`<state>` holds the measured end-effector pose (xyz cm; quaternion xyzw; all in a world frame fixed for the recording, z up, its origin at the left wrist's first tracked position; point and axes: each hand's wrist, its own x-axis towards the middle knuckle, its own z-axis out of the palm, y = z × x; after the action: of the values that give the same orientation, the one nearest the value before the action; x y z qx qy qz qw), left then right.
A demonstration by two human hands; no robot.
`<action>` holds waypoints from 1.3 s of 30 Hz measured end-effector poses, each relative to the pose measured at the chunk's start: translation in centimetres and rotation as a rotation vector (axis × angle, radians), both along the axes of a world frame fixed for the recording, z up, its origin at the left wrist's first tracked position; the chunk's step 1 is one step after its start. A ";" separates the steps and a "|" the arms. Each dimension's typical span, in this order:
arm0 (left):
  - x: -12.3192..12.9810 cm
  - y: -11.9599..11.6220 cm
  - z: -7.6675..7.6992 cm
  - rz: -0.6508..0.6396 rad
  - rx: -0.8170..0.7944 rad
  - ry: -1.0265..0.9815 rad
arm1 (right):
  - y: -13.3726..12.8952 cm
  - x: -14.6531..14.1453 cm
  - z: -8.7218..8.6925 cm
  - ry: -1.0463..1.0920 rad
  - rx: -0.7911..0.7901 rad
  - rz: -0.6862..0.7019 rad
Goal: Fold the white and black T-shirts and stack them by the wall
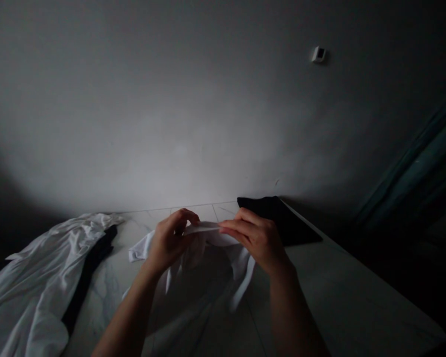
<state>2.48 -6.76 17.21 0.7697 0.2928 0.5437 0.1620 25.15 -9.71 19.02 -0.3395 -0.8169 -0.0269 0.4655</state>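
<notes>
Both hands pinch the upper edge of a white garment (223,239), which looks like a shirt, though its exact kind is hard to make out in the dim light. My left hand (174,238) grips the edge on the left, fingers curled over the cloth. On the right, my right hand (255,237) holds the same edge between thumb and fingers. Between them the edge is stretched nearly level, and loose folds and strips hang beneath over the table. Part of the cloth sticks out beyond my left wrist.
A marble-patterned table (342,292) stands against a grey wall (171,109). Folded black cloth (295,223) lies at the back right. Crumpled white clothing (40,277) with a dark piece (91,272) covers the left side. A small white device (318,54) is on the wall.
</notes>
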 end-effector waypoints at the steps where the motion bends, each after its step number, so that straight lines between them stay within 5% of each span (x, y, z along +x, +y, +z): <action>1: -0.1 0.0 0.2 -0.025 -0.071 0.016 | 0.1 0.1 -0.1 -0.012 0.003 -0.017; 7: -0.1 0.1 0.8 -0.161 -0.300 0.041 | 0.4 0.7 -0.1 -0.084 0.019 -0.066; 13: 0.7 -0.3 0.8 -0.022 -0.011 0.019 | 0.8 -0.9 -0.2 -0.029 0.064 -0.155; 18: 1.3 -0.2 0.3 -0.047 0.000 0.007 | 1.2 -3.3 -1.4 0.172 -0.083 0.039; 22: 0.9 0.3 0.2 -0.098 -0.235 -0.107 | 1.8 -2.8 -2.3 0.235 -0.243 0.127; 28: 0.1 1.3 0.8 -0.173 -0.262 -0.543 | 3.1 -0.2 -2.3 0.365 -0.209 -0.295; 33: 0.6 1.5 0.4 -0.282 -0.277 -0.638 | 1.4 -3.4 -2.0 0.205 -0.449 0.128; 36: 0.4 1.3 0.3 -0.318 -0.265 -0.633 | 1.2 -5.0 -2.2 0.207 -0.490 0.171; 39: -0.4 1.1 0.6 -0.265 -0.219 -0.436 | 1.8 -4.7 -2.5 0.210 -0.337 0.091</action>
<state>2.08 -5.66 17.82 0.6440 0.2049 0.6357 0.3731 20.43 -7.92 16.56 -0.3762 -0.7713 0.1669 0.4856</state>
